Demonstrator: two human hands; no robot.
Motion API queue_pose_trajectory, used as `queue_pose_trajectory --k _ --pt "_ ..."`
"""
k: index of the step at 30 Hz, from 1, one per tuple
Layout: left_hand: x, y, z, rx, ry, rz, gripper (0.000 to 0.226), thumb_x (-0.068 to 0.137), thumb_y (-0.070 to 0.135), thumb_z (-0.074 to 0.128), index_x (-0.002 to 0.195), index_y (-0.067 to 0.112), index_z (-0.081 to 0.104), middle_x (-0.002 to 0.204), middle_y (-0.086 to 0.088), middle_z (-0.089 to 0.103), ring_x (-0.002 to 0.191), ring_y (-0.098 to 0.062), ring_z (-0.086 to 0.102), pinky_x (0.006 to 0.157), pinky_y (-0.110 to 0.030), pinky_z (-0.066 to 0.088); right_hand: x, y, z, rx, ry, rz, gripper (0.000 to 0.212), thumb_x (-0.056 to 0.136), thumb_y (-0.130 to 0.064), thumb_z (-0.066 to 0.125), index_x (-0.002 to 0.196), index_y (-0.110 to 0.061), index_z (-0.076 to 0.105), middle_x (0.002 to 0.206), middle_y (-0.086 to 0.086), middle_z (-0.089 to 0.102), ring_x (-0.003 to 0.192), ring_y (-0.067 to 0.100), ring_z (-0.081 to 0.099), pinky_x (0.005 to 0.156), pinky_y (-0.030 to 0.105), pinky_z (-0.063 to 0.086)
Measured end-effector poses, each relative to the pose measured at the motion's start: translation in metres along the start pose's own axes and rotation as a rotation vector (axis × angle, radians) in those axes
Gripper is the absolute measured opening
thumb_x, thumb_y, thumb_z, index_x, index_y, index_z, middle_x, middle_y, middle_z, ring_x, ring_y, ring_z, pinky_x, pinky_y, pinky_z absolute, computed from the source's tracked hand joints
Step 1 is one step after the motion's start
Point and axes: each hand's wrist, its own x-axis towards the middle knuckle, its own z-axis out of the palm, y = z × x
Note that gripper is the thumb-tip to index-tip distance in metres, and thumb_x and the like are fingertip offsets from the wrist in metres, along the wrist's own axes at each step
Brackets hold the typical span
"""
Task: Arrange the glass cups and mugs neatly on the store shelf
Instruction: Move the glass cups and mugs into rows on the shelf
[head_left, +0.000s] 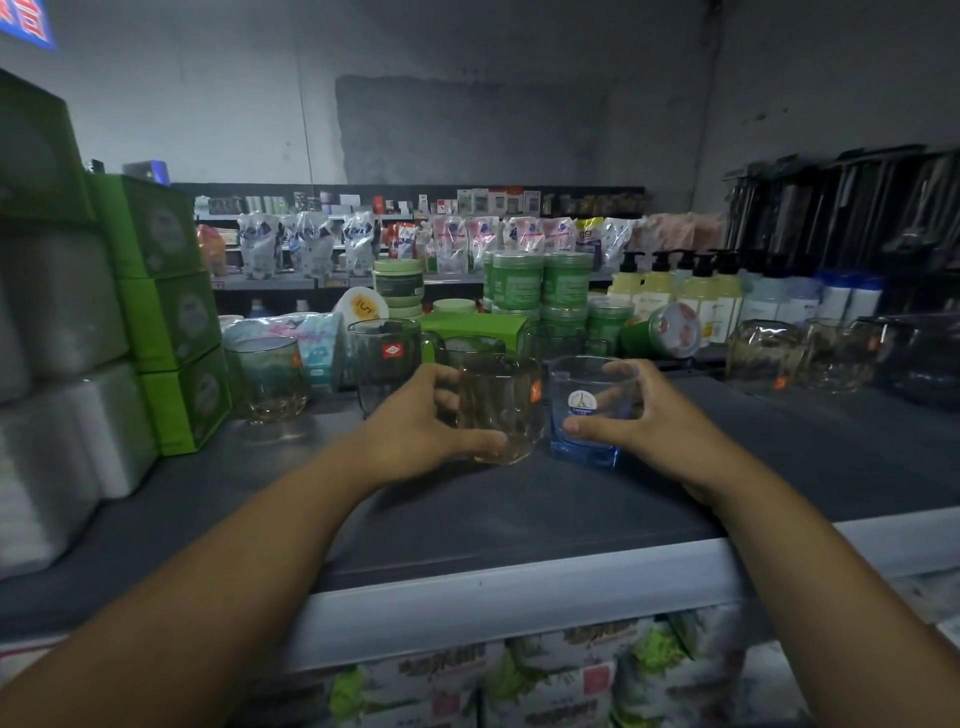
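clear cup (506, 415): upright mid-shelf (519, 519), just beside the blue glass (582, 415); you're likely pairing them into a row.
left hand (421, 415): your thumb and fingers wrap the clear cup low down, for steadiness.
right hand (649, 415): curls round the blue glass, sticker facing you.
labelled mug (384, 364), round glass (267, 379): behind-left, probably the line to match.
green boxes (171, 312): stacked at left, bounding the row.

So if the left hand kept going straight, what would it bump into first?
The left hand holds the clear cup; going on, both would probably bump the glass mug behind, though depth is unclear.
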Motion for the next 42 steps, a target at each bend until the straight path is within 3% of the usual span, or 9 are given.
queue_pose_trajectory --k 3,8,12,15,21,26,28,32,42 --pt "0.000 0.001 0.000 -0.056 -0.009 0.015 0.070 0.084 -0.003 0.076 0.141 0.009 0.037 0.120 -0.014 0.064 0.075 -0.013 0.069 0.069 -0.023 0.059 0.001 0.001 0.000 -0.001 -0.001 0.002 0.082 0.070 -0.036 0.090 0.137 -0.024 0.045 0.115 -0.002 0.066 0.106 0.001 0.058 0.076 0.018 0.041" --pt "0.007 0.003 0.010 -0.010 -0.019 0.034 0.087 0.070 0.036 0.091 0.138 0.022 0.037 0.117 0.008 0.062 0.094 -0.003 0.066 0.080 -0.020 0.053 0.002 0.002 0.000 -0.023 0.010 0.004 0.079 0.070 -0.035 0.091 0.135 -0.025 0.046 0.112 -0.004 0.067 0.103 0.000 0.057 0.076 0.019 0.041" --pt "0.019 0.001 0.013 0.089 0.057 0.040 0.088 0.058 0.057 0.092 0.128 0.021 0.052 0.113 0.009 0.068 0.104 -0.010 0.066 0.095 -0.036 0.055 0.005 0.005 0.001 -0.019 0.024 0.012 0.077 0.067 -0.036 0.093 0.130 -0.023 0.050 0.110 -0.003 0.069 0.106 0.008 0.062 0.079 0.025 0.046" --pt "0.020 0.002 0.009 0.098 0.070 0.044 0.088 0.042 0.071 0.087 0.112 0.024 0.064 0.103 0.007 0.074 0.097 -0.013 0.070 0.093 -0.043 0.058 0.008 0.002 -0.002 -0.054 0.058 -0.001 0.075 0.064 -0.037 0.095 0.124 -0.021 0.055 0.106 -0.005 0.071 0.102 0.008 0.065 0.079 0.025 0.048" --pt "-0.001 0.029 0.005 0.054 0.019 0.030 0.083 0.044 0.061 0.094 0.113 0.022 0.067 0.101 0.000 0.077 0.099 -0.021 0.074 0.090 -0.049 0.060 0.016 -0.006 -0.027 -0.132 0.070 -0.054 0.075 0.061 -0.040 0.097 0.120 -0.017 0.057 0.105 -0.002 0.071 0.096 0.009 0.066 0.072 0.022 0.049" --pt "-0.019 0.065 0.036 0.149 0.025 0.086 0.049 0.064 0.042 0.092 0.104 0.020 0.072 0.096 0.008 0.078 0.089 -0.008 0.073 0.092 -0.036 0.058 0.009 0.009 -0.087 -0.072 0.086 -0.096 0.080 0.054 -0.051 0.095 0.119 -0.020 0.060 0.100 -0.007 0.072 0.098 0.007 0.065 0.078 0.026 0.051" --pt "-0.017 0.079 0.063 0.156 0.055 0.095 0.050 0.064 0.047 0.090 0.103 0.023 0.071 0.096 0.011 0.077 0.088 -0.006 0.072 0.089 -0.034 0.058 0.005 0.021 -0.116 -0.047 0.071 -0.113 0.084 0.048 -0.055 0.093 0.118 -0.020 0.061 0.097 -0.007 0.074 0.099 0.010 0.067 0.080 0.028 0.052" --pt "0.001 0.111 0.130 0.142 0.124 0.089 0.059 0.058 0.059 0.088 0.104 0.026 0.071 0.098 0.009 0.077 0.092 -0.009 0.072 0.092 -0.039 0.057 -0.001 0.048 -0.183 -0.045 0.041 -0.145 0.070 0.058 -0.045 0.095 0.115 -0.022 0.061 0.099 -0.007 0.071 0.096 0.007 0.066 0.074 0.024 0.049" --pt "0.063 0.193 0.274 0.018 0.156 0.104 0.070 0.047 0.064 0.092 0.099 0.020 0.073 0.090 0.010 0.077 0.090 -0.011 0.073 0.092 -0.044 0.059 -0.009 0.124 -0.347 -0.060 0.016 -0.138 0.066 0.061 -0.040 0.094 0.117 -0.026 0.062 0.103 -0.014 0.069 0.093 -0.004 0.064 0.071 0.018 0.047"
